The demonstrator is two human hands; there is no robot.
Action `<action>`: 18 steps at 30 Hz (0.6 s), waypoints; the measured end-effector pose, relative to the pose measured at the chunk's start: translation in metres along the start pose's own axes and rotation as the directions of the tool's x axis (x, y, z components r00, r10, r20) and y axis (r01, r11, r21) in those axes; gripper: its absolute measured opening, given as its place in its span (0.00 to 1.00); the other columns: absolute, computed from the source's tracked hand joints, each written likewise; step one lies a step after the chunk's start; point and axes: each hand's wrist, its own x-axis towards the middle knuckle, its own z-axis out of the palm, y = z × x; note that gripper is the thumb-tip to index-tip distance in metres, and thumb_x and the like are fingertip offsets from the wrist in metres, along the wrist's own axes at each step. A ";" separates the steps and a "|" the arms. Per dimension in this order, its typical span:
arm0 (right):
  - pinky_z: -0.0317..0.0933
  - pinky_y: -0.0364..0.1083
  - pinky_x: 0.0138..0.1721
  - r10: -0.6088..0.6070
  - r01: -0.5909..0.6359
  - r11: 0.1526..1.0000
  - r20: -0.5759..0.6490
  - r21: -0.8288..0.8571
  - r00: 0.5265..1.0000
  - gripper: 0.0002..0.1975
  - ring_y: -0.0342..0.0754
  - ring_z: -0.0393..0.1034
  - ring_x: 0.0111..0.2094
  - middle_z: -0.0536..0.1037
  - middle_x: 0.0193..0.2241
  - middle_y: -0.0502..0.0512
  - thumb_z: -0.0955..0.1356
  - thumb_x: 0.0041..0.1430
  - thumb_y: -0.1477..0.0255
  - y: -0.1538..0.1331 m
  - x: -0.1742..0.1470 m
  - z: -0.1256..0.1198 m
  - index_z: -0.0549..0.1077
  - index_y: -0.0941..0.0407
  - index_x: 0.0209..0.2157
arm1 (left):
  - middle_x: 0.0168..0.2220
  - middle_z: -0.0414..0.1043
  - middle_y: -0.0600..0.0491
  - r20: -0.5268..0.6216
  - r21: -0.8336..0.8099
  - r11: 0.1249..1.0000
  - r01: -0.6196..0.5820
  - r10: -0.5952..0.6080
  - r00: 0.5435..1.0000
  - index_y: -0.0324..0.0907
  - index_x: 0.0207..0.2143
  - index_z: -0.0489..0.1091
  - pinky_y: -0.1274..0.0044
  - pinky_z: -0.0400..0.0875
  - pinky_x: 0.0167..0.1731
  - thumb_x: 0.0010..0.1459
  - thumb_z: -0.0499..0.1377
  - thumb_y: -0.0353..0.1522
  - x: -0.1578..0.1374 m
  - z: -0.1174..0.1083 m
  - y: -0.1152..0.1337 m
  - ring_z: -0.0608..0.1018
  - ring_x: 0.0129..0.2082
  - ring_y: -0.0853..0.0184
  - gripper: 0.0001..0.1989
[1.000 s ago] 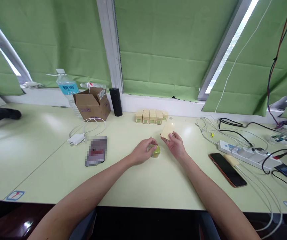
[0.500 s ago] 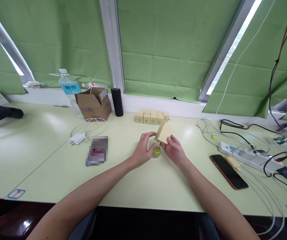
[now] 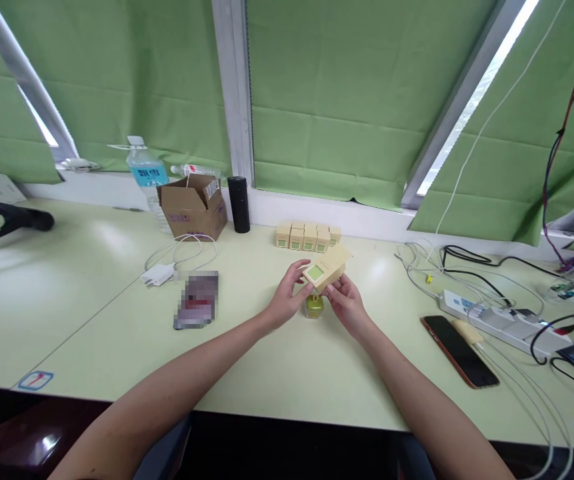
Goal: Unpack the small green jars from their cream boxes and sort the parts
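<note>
A small pale-yellow cardboard box (image 3: pixel 330 265) with a green square on one face is held up tilted between both hands. My right hand (image 3: pixel 349 303) grips its lower right side. At the box's left end, my left hand (image 3: pixel 287 293) has its thumb below and its fingers against the edge. Just beneath the box, a small glass jar with a green lid (image 3: pixel 314 307) stands upright on the table. Whether anything is inside the box cannot be seen.
Several similar small boxes (image 3: pixel 303 237) stand in a row at the back. To the left are an open brown carton (image 3: pixel 191 217), a black cylinder (image 3: pixel 239 205), and a white charger (image 3: pixel 157 275). A phone (image 3: pixel 459 350), a power strip (image 3: pixel 504 320) and tangled cables lie on the right.
The box has been turned, so its green-square face now shows where a plain side showed before. My left fingers have come onto its left end. The jar stays on the table.
</note>
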 end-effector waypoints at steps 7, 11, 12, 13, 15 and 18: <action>0.70 0.57 0.51 -0.023 0.024 0.996 0.016 -0.090 1.000 0.25 0.58 0.74 0.50 0.79 0.52 0.60 0.73 0.56 0.52 -0.006 -0.002 0.001 0.74 0.51 0.49 | 0.60 0.69 0.46 0.015 0.070 0.996 -0.062 0.061 0.998 0.49 0.60 0.59 0.67 0.67 0.56 0.65 0.58 0.37 -0.002 0.002 -0.001 0.72 0.59 0.59 0.23; 0.67 0.58 0.56 -0.033 0.033 0.997 0.001 -0.063 0.999 0.28 0.57 0.73 0.53 0.78 0.54 0.60 0.72 0.56 0.49 -0.004 -0.004 0.004 0.72 0.51 0.51 | 0.59 0.69 0.47 0.033 0.149 0.986 -0.081 0.077 0.996 0.49 0.59 0.60 0.66 0.66 0.57 0.63 0.59 0.36 -0.005 0.002 0.006 0.72 0.58 0.59 0.23; 0.67 0.57 0.57 -0.025 0.024 0.999 -0.013 -0.047 1.000 0.28 0.57 0.73 0.53 0.78 0.54 0.59 0.73 0.55 0.49 -0.003 -0.004 0.004 0.72 0.51 0.51 | 0.59 0.68 0.47 0.039 0.164 0.982 -0.089 0.083 0.996 0.49 0.59 0.60 0.66 0.66 0.57 0.63 0.59 0.36 -0.005 0.002 0.008 0.72 0.58 0.58 0.23; 0.67 0.57 0.57 -0.012 0.011 0.999 -0.028 -0.031 1.000 0.28 0.57 0.73 0.53 0.78 0.53 0.59 0.74 0.54 0.50 -0.001 -0.005 0.004 0.72 0.51 0.50 | 0.60 0.68 0.47 0.045 0.173 0.980 -0.095 0.089 0.995 0.48 0.59 0.61 0.66 0.65 0.58 0.63 0.59 0.36 -0.006 0.002 0.009 0.71 0.58 0.58 0.23; 0.67 0.57 0.56 0.018 -0.018 1.000 -0.059 -0.001 0.998 0.27 0.57 0.74 0.52 0.80 0.51 0.59 0.76 0.52 0.51 0.002 -0.005 0.004 0.72 0.52 0.48 | 0.60 0.67 0.47 0.049 0.169 0.980 -0.108 0.101 0.994 0.47 0.59 0.62 0.65 0.64 0.59 0.63 0.59 0.35 -0.006 0.001 0.011 0.71 0.58 0.57 0.22; 0.67 0.55 0.55 0.036 -0.034 0.999 -0.079 0.028 0.996 0.27 0.57 0.74 0.52 0.81 0.50 0.58 0.77 0.50 0.53 0.003 -0.005 0.003 0.73 0.52 0.47 | 0.60 0.67 0.46 0.047 0.137 0.981 -0.139 0.134 0.990 0.46 0.58 0.62 0.64 0.64 0.59 0.63 0.58 0.34 -0.006 0.001 0.011 0.71 0.57 0.57 0.21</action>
